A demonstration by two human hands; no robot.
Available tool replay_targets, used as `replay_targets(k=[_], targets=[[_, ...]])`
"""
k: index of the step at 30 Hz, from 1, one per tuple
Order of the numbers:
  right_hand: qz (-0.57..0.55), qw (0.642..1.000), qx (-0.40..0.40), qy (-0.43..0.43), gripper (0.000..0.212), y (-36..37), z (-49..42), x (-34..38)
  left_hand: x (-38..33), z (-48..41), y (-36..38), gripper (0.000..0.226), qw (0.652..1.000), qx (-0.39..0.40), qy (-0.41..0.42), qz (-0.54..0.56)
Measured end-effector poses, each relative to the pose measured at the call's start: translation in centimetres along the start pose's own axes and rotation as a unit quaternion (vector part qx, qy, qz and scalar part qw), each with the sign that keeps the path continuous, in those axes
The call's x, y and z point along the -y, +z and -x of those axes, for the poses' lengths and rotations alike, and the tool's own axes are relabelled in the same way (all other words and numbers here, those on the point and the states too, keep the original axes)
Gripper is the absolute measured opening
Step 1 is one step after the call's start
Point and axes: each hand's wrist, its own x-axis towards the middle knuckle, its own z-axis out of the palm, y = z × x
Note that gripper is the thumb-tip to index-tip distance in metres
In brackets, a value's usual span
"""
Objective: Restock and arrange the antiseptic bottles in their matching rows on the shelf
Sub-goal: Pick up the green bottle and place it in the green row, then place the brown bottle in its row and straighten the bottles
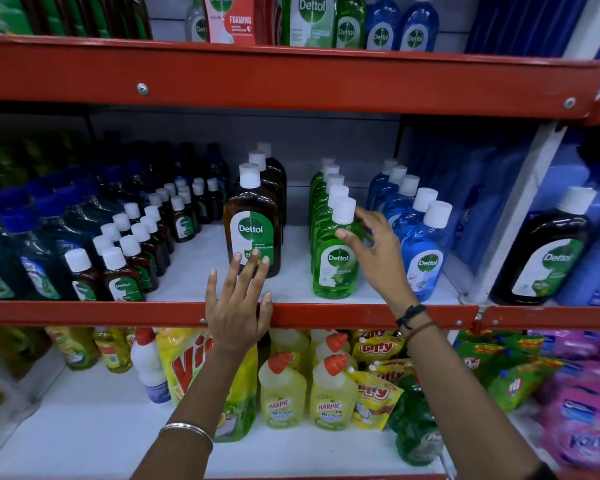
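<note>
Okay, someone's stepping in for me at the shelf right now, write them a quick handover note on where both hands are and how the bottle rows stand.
Left hand: open, fingertips on the label of the front brown bottle, holding nothing.
Right hand: open, fingers curled round the shoulder of the front green bottle, not clearly gripping.
Middle shelf: small brown bottles left, then brown row, green row, blue row, each lined up front to back.
Done: rows are sorted by colour.
Left: a bare gap sits between the brown and green rows; the brown row looks short; square up the fronts.

Brown bottle (253,223), green bottle (336,258), blue bottle (425,251), red shelf (84,311).
</note>
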Motion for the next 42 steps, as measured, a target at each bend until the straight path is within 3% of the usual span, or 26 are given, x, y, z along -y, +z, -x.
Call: replay_targets(k=[4,9,12,14,19,25,34,42], targets=[[0.055,0.998,-0.030,-0.031,0.058,-1.6,1.3,0.8,-0.2,0.0,-0.3,0.050,1.000,0.017,-0.006,0.008],[0.122,0.951,-0.251,-0.132,0.035,-7.4,3.6,0.6,-0.3,0.1,-0.4,0.051,0.999,0.027,-0.019,0.015],[0.158,0.913,-0.362,-0.108,0.034,-12.4,4.3,-2.0,-0.4,0.1,-0.3,0.052,0.999,0.030,-0.023,0.012],[0.176,0.898,-0.401,-0.050,0.045,-15.3,4.5,-3.9,-0.4,0.2,-0.3,0.053,0.999,0.031,-0.026,0.013],[0.210,0.907,-0.338,0.136,0.098,-19.0,4.4,-7.1,-0.6,0.2,-0.4,0.053,0.999,0.029,-0.030,0.008],[0.240,0.903,-0.281,0.218,0.115,-19.6,3.9,-9.0,-0.5,0.3,-0.4,0.053,0.999,0.019,-0.027,0.007],[0.263,0.876,-0.358,0.189,0.113,-19.5,5.0,-7.3,-0.4,0.3,-0.4,0.055,1.000,0.019,-0.025,0.002],[0.289,0.859,-0.402,0.129,0.111,-17.2,6.2,-0.8,0.5,0.1,-1.5,0.057,0.998,0.044,-0.042,0.020]])
